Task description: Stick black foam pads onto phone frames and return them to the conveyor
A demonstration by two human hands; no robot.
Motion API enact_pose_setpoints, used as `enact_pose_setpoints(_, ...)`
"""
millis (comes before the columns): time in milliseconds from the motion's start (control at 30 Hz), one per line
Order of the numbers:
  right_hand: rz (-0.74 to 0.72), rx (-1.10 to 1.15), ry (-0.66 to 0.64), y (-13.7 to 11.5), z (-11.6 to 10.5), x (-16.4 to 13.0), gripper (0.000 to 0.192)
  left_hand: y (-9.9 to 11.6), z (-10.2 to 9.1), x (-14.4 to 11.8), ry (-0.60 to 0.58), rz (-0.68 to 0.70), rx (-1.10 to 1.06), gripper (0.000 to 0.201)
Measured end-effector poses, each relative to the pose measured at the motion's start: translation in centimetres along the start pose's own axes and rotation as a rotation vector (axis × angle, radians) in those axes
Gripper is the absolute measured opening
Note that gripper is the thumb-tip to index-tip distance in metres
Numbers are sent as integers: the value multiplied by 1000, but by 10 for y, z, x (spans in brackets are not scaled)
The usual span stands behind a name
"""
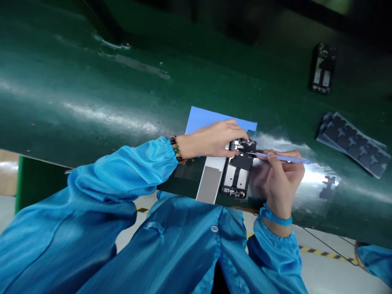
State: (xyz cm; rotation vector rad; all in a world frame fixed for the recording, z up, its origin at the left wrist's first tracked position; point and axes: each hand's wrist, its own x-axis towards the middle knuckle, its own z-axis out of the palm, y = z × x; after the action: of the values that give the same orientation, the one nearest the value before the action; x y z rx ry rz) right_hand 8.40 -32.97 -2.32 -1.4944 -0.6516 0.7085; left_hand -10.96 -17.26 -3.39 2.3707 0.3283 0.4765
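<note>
On the table (61, 102), the phone (235, 179) lies near the front edge, left hand (214, 138) at its back left, right hand (284, 173) to its right with the tool (292, 158). Left of the phone: a strip (209, 183); behind: a card (211, 117). Farther right: a cutout (328, 188), then films (355, 143); behind these, another phone (324, 70)

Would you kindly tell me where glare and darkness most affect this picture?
Head view: the strongest glare lies on the green table beside the right hand, with paler streaks on the table's left side; head view: the far top falls into darkness; head view: the nearer phone's tiniest parts are too small to tell.
</note>
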Motion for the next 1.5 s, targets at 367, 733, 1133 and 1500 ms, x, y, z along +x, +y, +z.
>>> enact_pose_setpoints(367,-59,-39,20,2,-8,3,32,2,-2,-2,-6,-3,9,35)
enact_pose_setpoints(733,-7,-67,-16,-2,-5,5,32,2,-1,-1,5,24,29,36)
enact_pose_setpoints(1133,-14,-78,-21,2,-5,6,31,2,-1,-2,-11,18,33,33)
enact_pose_setpoints(1500,-13,-113,-26,6,-8,7,33,0,-2,-4,-24,78,73,31)
